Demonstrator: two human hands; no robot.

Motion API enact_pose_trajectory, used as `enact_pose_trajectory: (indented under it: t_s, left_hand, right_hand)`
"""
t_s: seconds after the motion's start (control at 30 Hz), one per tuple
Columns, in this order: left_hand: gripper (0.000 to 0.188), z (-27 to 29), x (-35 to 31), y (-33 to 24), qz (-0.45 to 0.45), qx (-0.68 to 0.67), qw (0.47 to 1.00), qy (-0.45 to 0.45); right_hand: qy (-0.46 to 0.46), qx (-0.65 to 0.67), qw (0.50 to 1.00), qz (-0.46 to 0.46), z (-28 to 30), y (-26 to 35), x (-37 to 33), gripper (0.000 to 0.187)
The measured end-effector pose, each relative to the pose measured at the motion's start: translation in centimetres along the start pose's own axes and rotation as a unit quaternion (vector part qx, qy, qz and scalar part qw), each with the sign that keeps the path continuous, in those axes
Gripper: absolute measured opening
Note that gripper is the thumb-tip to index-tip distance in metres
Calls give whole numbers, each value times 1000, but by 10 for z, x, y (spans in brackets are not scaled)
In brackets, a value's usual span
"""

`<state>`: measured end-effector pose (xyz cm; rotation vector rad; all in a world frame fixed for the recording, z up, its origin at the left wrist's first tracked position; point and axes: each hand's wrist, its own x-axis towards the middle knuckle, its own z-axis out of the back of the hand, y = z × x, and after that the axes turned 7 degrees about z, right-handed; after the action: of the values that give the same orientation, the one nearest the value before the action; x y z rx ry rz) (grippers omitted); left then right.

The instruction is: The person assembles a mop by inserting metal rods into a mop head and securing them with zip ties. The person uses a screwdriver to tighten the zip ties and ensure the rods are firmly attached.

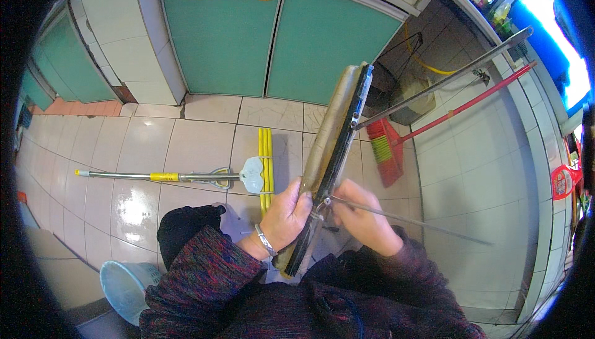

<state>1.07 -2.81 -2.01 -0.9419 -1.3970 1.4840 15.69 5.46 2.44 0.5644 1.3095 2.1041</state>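
A long worn beige sponge mop head (326,134) with a black backing strip is tilted up in front of me. My left hand (286,218), a bracelet on its wrist, grips the lower part, thumb over the strip. Closed fingers of my right hand (365,218) meet the other side near a small metal fitting; what they pinch is hidden and slightly blurred. A thin metal rod (421,221) runs rightward from that fitting, past the right hand. Higher up, a grey metal pole (446,80) reaches from the mop head toward the upper right.
On the tiles to the left lies another mop with yellow rollers (266,171) and a steel handle (130,175). A red broom (387,153) leans at the right wall. Green cabinet doors (223,41) stand ahead. A pale blue plastic basket (127,286) is at lower left.
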Motion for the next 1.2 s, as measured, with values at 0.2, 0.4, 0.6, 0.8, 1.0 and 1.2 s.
enact_pose_trajectory:
  t_s: [0.2, 0.4, 0.6, 0.8, 1.0, 1.2]
  left_hand:
    - [18, 0, 1, -5, -2, 28, 1000, 1]
    - [17, -1, 4, -5, -7, 43, 999, 16]
    - [18, 3, 2, -1, -10, 41, 999, 13]
    - [20, 4, 5, -1, 3, 16, 999, 45]
    - [23, 2, 8, -8, 18, -59, 998, 19]
    - [22, 7, 7, 1, -2, 7, 1000, 21]
  right_hand:
    - [-28, -1, 1000, -6, -4, 2, -5, 7]
    - [-12, 38, 999, -23, -2, -6, -4, 6]
    - [-16, -40, 999, 28, -6, 3, -4, 8]
    - [-42, -5, 999, 7, -7, 5, -6, 7]
    - [-53, -5, 995, 80, -4, 5, -6, 7]
    - [-52, 31, 998, 12, -7, 8, -3, 8]
